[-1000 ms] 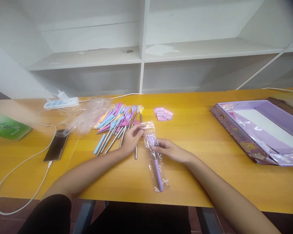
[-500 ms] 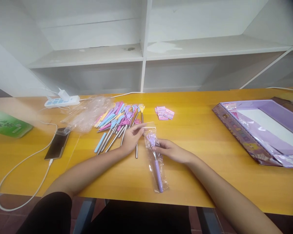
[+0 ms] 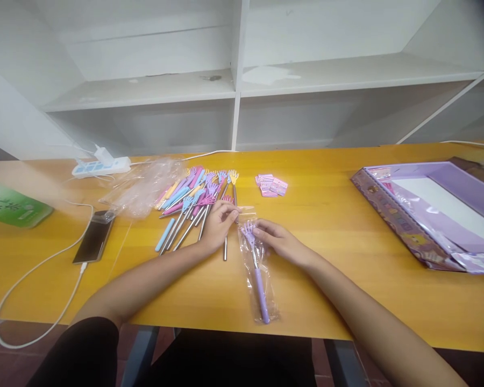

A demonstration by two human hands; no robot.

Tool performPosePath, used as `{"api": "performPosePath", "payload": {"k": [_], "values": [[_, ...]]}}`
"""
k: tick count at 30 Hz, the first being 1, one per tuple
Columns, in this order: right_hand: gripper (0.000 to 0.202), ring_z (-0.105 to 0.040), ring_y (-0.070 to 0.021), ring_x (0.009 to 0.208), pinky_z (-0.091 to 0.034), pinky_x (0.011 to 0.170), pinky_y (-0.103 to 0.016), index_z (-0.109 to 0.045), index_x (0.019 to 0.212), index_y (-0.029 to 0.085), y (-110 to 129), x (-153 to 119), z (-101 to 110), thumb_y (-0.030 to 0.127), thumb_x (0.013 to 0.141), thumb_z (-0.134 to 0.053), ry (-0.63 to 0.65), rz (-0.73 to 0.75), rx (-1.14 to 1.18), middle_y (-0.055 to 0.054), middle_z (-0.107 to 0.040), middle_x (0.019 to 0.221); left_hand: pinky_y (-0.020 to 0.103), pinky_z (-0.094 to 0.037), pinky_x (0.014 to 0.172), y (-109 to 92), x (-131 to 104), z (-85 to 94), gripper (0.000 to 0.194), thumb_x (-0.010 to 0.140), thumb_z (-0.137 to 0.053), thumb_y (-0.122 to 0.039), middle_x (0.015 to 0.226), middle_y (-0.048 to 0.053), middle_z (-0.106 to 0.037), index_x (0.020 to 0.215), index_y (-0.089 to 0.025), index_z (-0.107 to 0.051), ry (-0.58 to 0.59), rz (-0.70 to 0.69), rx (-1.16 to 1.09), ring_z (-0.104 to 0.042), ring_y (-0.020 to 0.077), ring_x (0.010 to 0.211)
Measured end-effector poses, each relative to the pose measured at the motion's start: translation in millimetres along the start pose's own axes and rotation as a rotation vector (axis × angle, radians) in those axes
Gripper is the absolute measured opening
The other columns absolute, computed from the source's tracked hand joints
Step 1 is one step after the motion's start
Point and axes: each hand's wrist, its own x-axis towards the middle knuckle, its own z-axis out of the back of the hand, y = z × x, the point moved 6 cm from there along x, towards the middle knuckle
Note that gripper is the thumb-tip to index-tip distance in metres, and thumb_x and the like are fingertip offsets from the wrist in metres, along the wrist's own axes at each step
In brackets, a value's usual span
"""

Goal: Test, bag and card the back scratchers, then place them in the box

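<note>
A purple hand-shaped scratcher [image 3: 259, 285] lies inside a clear plastic bag [image 3: 271, 301] in front of me, its claw end away from me. My left hand [image 3: 221, 223] pinches the bag's top left corner. At the bag's upper right, my right hand [image 3: 275, 237] grips its edge beside the purple claw, fingers closed. Left of the bag, a pile of scratchers [image 3: 189, 201] in pink, blue, yellow and purple spreads over the table, partly behind my left hand.
Small pink cards [image 3: 271, 185] lie beyond the bag. A purple box [image 3: 411, 228] stands at the right. On the left are empty plastic bags [image 3: 147, 188], a phone [image 3: 94, 236] with a white cable, a power strip [image 3: 101, 167] and a green package [image 3: 14, 205]. White shelves [image 3: 347, 72] rise behind.
My right hand has moved slightly up along the bag, toward its top edge. The scratcher and bag have slid a little toward me.
</note>
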Motion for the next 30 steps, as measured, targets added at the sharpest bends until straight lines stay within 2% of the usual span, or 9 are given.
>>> {"api": "performPosePath", "payload": {"k": [4, 9, 14, 16, 18, 20, 23, 27, 30], "values": [[0.050, -0.052, -0.0127, 0.067, -0.045, 0.057, -0.026, -0.062, 0.106, 0.021, -6, 5, 4, 0.068, 0.091, -0.071, -0.068, 0.007, -0.004, 0.001, -0.059, 0.084, 0.036, -0.052, 0.100, -1, 0, -2.8, 0.030, 0.101, -0.065, -0.048, 0.111, 0.007, -0.060, 0.098, -0.021, -0.078, 0.042, 0.003, -0.009, -0.061, 0.0217, 0.111], [0.047, -0.059, -0.0171, 0.077, -0.051, 0.068, -0.030, -0.066, 0.107, 0.021, -6, 4, -11, 0.064, 0.089, -0.075, 0.067, 0.034, -0.016, -0.002, -0.065, 0.085, 0.032, -0.054, 0.085, 3, -2, -3.4, 0.034, 0.102, -0.062, -0.052, 0.099, 0.005, -0.063, 0.097, -0.019, -0.069, 0.009, 0.076, -0.110, -0.063, 0.0178, 0.091], [0.045, -0.064, -0.0209, 0.083, -0.055, 0.075, -0.035, -0.068, 0.110, 0.022, -5, 1, -20, 0.062, 0.089, -0.075, 0.126, 0.026, -0.010, -0.002, -0.069, 0.084, 0.027, -0.051, 0.071, 6, -5, -4.6, 0.023, 0.104, -0.061, -0.045, 0.082, -0.002, -0.059, 0.111, -0.023, -0.060, -0.016, 0.124, -0.235, -0.060, 0.0135, 0.072], [0.044, -0.065, -0.0203, 0.083, -0.055, 0.073, -0.034, -0.067, 0.110, 0.021, -5, 0, -19, 0.060, 0.090, -0.075, 0.140, 0.016, -0.012, -0.002, -0.069, 0.087, 0.027, -0.050, 0.071, 4, -5, -4.4, 0.018, 0.106, -0.056, -0.041, 0.081, -0.002, -0.058, 0.105, -0.023, -0.062, -0.002, 0.089, -0.190, -0.058, 0.0133, 0.071], [0.045, -0.064, -0.0176, 0.076, -0.054, 0.064, -0.031, -0.064, 0.113, 0.020, -6, 0, -16, 0.059, 0.092, -0.074, 0.143, -0.002, -0.007, -0.003, -0.069, 0.090, 0.029, -0.050, 0.074, 3, -4, -4.8, 0.025, 0.107, -0.052, -0.037, 0.084, 0.001, -0.060, 0.091, -0.021, -0.064, 0.033, 0.055, -0.106, -0.058, 0.0142, 0.073], [0.048, -0.064, -0.0151, 0.070, -0.052, 0.056, -0.028, -0.057, 0.122, 0.022, -7, 1, -10, 0.060, 0.094, -0.070, 0.078, 0.003, 0.020, -0.003, -0.068, 0.095, 0.031, -0.051, 0.080, 2, -4, -5.9, 0.030, 0.106, -0.051, -0.033, 0.087, 0.003, -0.062, 0.083, -0.020, -0.066, 0.069, 0.030, -0.040, -0.060, 0.0163, 0.079], [0.054, -0.065, -0.0141, 0.067, -0.051, 0.050, -0.026, -0.044, 0.127, 0.028, -6, 6, 5, 0.062, 0.094, -0.069, -0.114, 0.094, 0.084, -0.001, -0.068, 0.102, 0.034, -0.052, 0.087, -1, -5, -9.4, 0.028, 0.106, -0.050, -0.032, 0.092, 0.004, -0.064, 0.089, -0.021, -0.069, 0.126, 0.007, -0.004, -0.063, 0.0198, 0.091], [0.058, -0.059, -0.0114, 0.057, -0.046, 0.049, -0.025, -0.034, 0.116, 0.031, -3, 10, 16, 0.058, 0.089, -0.078, -0.260, 0.212, 0.129, 0.005, -0.068, 0.092, 0.034, -0.054, 0.085, -8, -11, -18.4, 0.029, 0.108, -0.048, -0.036, 0.096, 0.005, -0.065, 0.099, -0.022, -0.071, 0.253, -0.003, -0.017, -0.065, 0.0206, 0.093], [0.051, -0.053, -0.0103, 0.052, -0.043, 0.049, -0.025, -0.036, 0.104, 0.030, 2, 9, 20, 0.058, 0.090, -0.077, -0.333, 0.264, 0.101, 0.008, -0.063, 0.080, 0.036, -0.055, 0.088, -14, -13, -19.2, 0.030, 0.109, -0.046, -0.041, 0.098, 0.006, -0.067, 0.114, -0.024, -0.071, 0.264, -0.033, -0.010, -0.066, 0.0218, 0.096]]}}
